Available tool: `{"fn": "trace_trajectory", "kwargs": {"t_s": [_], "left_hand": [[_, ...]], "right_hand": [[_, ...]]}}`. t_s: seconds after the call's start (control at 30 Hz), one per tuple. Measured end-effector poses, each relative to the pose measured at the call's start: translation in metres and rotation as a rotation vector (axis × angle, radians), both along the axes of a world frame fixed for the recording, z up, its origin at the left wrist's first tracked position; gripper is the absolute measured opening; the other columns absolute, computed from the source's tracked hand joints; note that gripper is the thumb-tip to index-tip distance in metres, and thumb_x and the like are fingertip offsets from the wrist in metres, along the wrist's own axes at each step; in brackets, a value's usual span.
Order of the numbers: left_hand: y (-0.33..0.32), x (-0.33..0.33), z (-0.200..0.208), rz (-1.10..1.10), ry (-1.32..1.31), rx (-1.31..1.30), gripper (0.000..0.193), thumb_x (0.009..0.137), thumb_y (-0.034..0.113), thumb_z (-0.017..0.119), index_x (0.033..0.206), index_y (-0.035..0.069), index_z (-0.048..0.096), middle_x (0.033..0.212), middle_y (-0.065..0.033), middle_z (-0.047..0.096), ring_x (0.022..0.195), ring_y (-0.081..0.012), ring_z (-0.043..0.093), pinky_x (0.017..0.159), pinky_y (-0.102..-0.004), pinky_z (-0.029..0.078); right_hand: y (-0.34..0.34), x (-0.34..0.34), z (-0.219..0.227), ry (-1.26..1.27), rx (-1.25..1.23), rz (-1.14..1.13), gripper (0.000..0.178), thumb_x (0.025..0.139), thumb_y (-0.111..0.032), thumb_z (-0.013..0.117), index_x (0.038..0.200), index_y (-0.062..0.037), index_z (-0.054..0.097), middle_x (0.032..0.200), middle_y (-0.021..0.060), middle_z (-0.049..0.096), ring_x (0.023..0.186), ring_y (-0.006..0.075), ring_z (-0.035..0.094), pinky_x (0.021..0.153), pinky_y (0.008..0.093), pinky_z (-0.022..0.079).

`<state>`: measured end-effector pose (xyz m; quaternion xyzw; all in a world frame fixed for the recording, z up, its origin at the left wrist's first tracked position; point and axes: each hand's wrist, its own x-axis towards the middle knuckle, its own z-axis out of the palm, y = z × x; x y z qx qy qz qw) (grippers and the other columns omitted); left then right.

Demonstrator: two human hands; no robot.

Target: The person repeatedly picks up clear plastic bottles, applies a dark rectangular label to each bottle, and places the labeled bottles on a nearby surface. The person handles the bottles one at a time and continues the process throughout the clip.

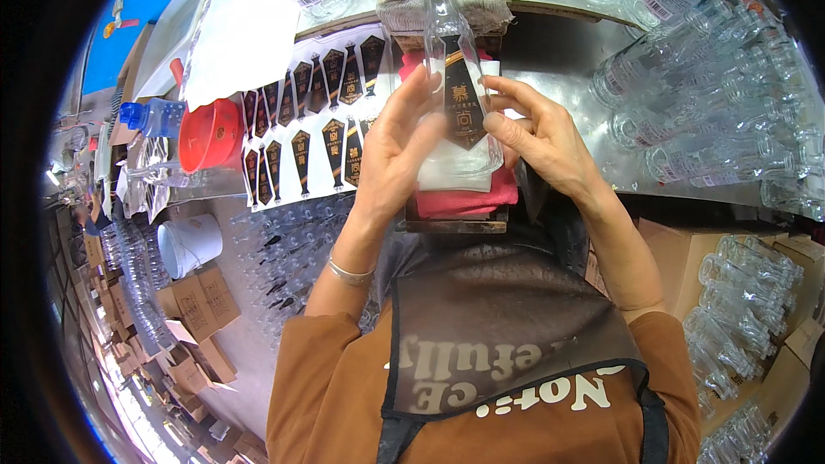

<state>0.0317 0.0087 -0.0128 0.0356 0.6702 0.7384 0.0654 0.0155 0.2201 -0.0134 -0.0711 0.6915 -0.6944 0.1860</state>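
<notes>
A clear glass bottle (440, 21) lies on its back on a padded rest, its neck pointing away from me. On its front is a black tie-shaped label (465, 94) with gold characters and an orange stripe. My left hand (397, 139) grips the bottle's left side, its thumb blurred by motion near the label's lower part. From the right, my right hand (550, 139) holds the bottle's edge with curled fingertips and thumb. Beneath the bottle are a white pad (455, 182) and a pink cloth (468, 204); a grey folded cloth (400, 10) supports the neck.
Left of the rest lies a sheet of black tie-shaped labels (314, 155), beside a red bowl (211, 134) and white paper (236, 43). Several glass bottles (713, 112) lie on the metal table at right. A cardboard box (666, 262) of bottles stands below right; a white bucket (191, 243) is on the floor.
</notes>
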Motion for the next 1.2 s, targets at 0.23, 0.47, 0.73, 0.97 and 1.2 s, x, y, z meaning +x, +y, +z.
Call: {"fn": "trace_trajectory", "kwargs": {"t_s": [0.23,0.47,0.73,0.97,1.2], "left_hand": [[0.004,-0.002,-0.006,0.024,0.008,0.028,0.066,0.094,-0.002,0.065,0.152,-0.003,0.034,0.151,-0.0203,0.043,0.138,-0.0282,0.045,0.113,-0.0398,0.041],[0.007,-0.001,-0.006,0.059,0.023,0.012,0.067,0.091,-0.004,0.068,0.150,-0.002,0.037,0.148,-0.0188,0.046,0.136,-0.0271,0.048,0.112,-0.0397,0.042],[0.008,-0.001,-0.008,0.071,0.014,0.017,0.067,0.091,-0.004,0.068,0.150,-0.001,0.038,0.147,-0.0179,0.048,0.135,-0.0268,0.049,0.111,-0.0400,0.043],[0.006,-0.003,-0.005,0.058,0.030,-0.045,0.067,0.090,-0.002,0.070,0.150,-0.003,0.038,0.146,-0.0187,0.048,0.135,-0.0260,0.049,0.111,-0.0383,0.043],[0.008,-0.002,-0.006,0.083,0.021,-0.033,0.066,0.090,0.000,0.071,0.148,-0.003,0.041,0.144,-0.0167,0.051,0.131,-0.0232,0.052,0.110,-0.0367,0.045]], "right_hand": [[-0.003,-0.003,-0.006,0.054,0.053,-0.036,0.056,0.092,-0.029,0.071,0.133,0.0057,0.055,0.116,0.0185,0.070,0.097,0.0211,0.071,0.082,0.0309,0.055],[-0.002,-0.004,-0.009,0.044,0.013,-0.022,0.053,0.093,-0.027,0.070,0.132,0.0057,0.055,0.115,0.0176,0.069,0.099,0.0218,0.070,0.082,0.0304,0.055],[-0.001,-0.005,-0.009,0.065,0.024,-0.017,0.052,0.094,-0.026,0.070,0.132,0.0057,0.056,0.112,0.0152,0.070,0.098,0.0211,0.071,0.083,0.0298,0.055],[0.021,-0.021,-0.044,-0.225,-0.311,-0.368,0.044,0.103,-0.041,0.056,0.112,0.0021,0.062,0.095,0.0104,0.069,0.066,0.0099,0.060,0.061,0.0230,0.051],[0.004,-0.038,0.018,0.323,-0.096,-0.220,0.022,0.091,-0.013,0.065,0.109,0.0007,0.064,0.099,0.0118,0.069,0.092,0.0208,0.068,0.085,0.0326,0.055]]}}
